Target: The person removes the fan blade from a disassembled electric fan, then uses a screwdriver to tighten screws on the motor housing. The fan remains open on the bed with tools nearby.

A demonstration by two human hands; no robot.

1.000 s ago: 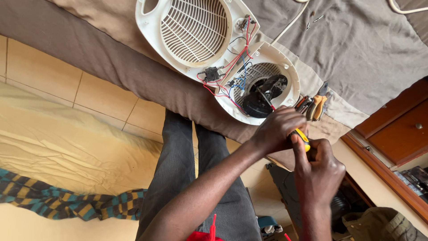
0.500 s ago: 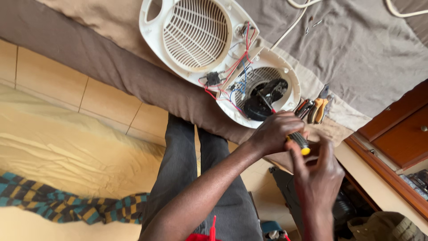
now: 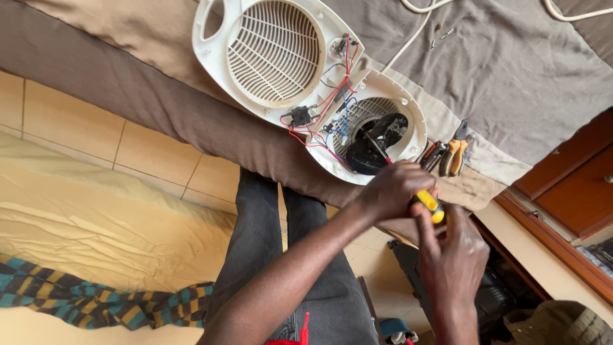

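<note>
The screwdriver [image 3: 418, 191], yellow-handled, lies slanted with its thin shaft reaching into the black motor [image 3: 377, 142] in the open rear shell [image 3: 408, 105] of a white fan heater, which rests on a grey-brown cloth [image 3: 511, 70]. The left hand [image 3: 393, 188] is closed around the handle, and the right hand [image 3: 450, 249] pinches its end with thumb and fingertips. If the tip slips off, I judge it could nick the red and blue wires [image 3: 329, 115] just beside the motor.
</note>
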